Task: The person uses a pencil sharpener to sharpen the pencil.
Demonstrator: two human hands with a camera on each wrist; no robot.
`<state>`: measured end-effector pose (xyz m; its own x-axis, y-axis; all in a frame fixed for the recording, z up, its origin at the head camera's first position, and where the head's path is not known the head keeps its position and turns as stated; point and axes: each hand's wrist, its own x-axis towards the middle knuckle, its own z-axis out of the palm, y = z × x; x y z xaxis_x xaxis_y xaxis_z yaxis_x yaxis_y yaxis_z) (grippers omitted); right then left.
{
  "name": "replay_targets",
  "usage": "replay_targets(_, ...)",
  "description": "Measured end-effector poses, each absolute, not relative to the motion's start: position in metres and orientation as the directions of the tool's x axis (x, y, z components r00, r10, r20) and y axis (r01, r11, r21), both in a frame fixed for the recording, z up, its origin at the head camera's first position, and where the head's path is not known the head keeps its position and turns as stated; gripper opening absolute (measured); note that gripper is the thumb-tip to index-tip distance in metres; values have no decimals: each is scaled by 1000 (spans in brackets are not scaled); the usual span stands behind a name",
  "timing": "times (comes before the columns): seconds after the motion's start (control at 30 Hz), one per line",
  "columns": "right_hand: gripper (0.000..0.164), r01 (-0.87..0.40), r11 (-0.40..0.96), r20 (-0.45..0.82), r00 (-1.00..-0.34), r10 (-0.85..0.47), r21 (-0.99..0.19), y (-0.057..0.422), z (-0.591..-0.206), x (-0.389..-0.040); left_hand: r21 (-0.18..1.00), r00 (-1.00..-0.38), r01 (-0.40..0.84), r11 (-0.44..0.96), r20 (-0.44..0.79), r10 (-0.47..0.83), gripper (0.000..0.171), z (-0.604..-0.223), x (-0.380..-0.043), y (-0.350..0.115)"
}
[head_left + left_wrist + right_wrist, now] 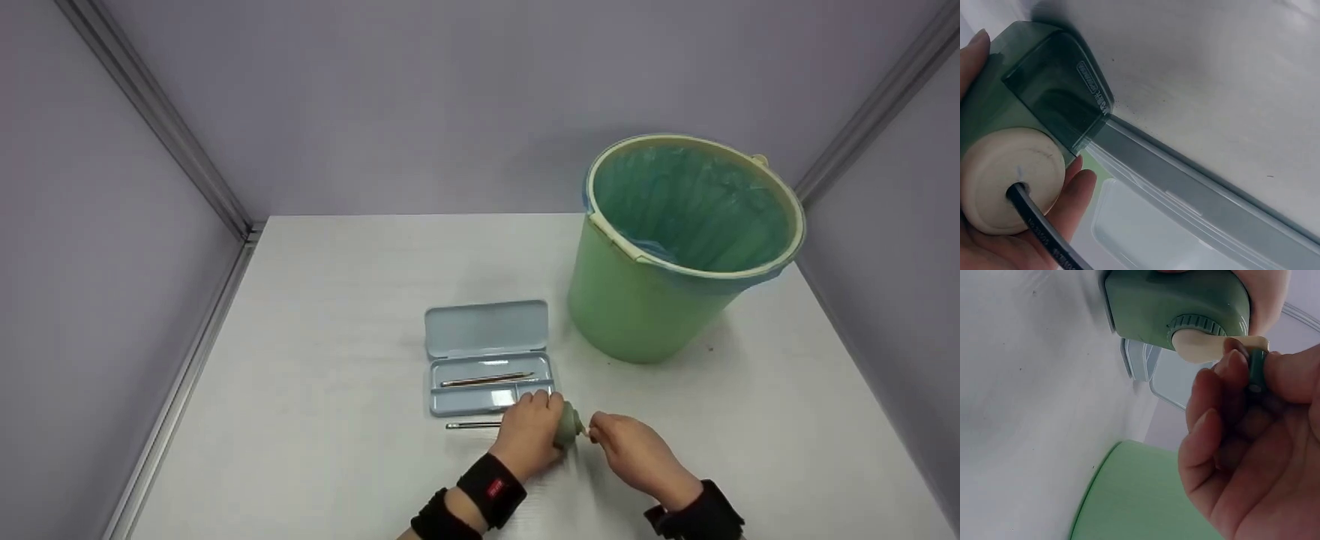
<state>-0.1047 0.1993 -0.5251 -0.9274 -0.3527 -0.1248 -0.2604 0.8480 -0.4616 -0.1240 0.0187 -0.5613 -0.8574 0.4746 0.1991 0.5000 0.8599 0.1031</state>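
While the pencil case (487, 328) lies open at left, lid on the far side, a brown pencil (487, 380) or two rest in its far compartment; hard to count. Dark pencil (472, 426) lies just off the case's near edge; its right end goes into the hole in the cream disc (994, 180) on the sharpener. Left hand (529, 427) is wrapped round the green sharpener (568, 426), near side of the table (322, 337), by the case's near right corner. Right hand (641, 454) pinches the green knob (1256, 371) on the cream crank (1202, 346), sharpener's right face. Lined green bin (637, 322) stands far right, apart from both hands.

Step in hand looks like cranking. To do it well: brace the body hard against the table so torque doesn't walk it; pinch the knob lightly so it can spin; even full circles, no side load; pencil square to the hole, a cocked shaft could snap lead. Mind knuckle clearance at the bottom of the stroke. Tip hidden, can't judge the point.
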Motion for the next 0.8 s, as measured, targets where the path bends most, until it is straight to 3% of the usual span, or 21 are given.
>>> replay_targets(0.43,18,-290,848,52,-953,-299,-442,193,-537,-131,57,-838,516,855,242,490,63,-564,-123,19)
replay_targets(0.8,20,-246,833,25,-963,-269,-496,193,-552,-144,59,-845,509,859,226,486,66,-565,-124,19)
